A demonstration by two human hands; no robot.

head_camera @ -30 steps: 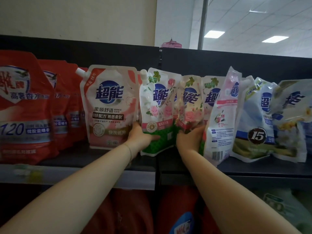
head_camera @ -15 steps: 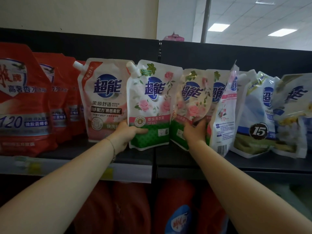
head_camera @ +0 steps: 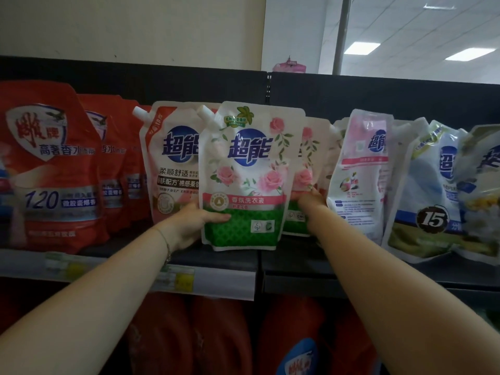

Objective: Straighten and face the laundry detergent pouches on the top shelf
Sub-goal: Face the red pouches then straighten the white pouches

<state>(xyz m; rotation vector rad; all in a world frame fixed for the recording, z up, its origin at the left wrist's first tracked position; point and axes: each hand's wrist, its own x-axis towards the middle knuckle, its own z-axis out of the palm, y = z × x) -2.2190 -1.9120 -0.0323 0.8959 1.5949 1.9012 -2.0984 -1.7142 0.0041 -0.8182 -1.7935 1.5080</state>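
A white rose-print pouch with a green base (head_camera: 244, 180) stands upright and faces me in the middle of the top shelf (head_camera: 232, 255). My left hand (head_camera: 194, 220) grips its lower left edge, thumb across the green band. My right hand (head_camera: 311, 200) holds the lower part of a second rose pouch (head_camera: 304, 169) behind it; the fingers are blurred and mostly hidden. A peach-and-white pouch (head_camera: 173, 163) stands to the left, partly covered. A pink-and-white pouch (head_camera: 359, 174) leans turned sideways on the right.
Several red pouches (head_camera: 51, 163) fill the shelf's left end. Blue-and-white pouches (head_camera: 433, 190) lean crookedly at the right. A black back panel (head_camera: 378, 98) rises behind the row. Price labels (head_camera: 176, 277) line the shelf's front rail. Red bottles (head_camera: 221, 336) stand on the lower shelf.
My left hand has turned the front rose pouch square to me and shifted it right, covering the pouches behind. My right hand moved up and back behind it.
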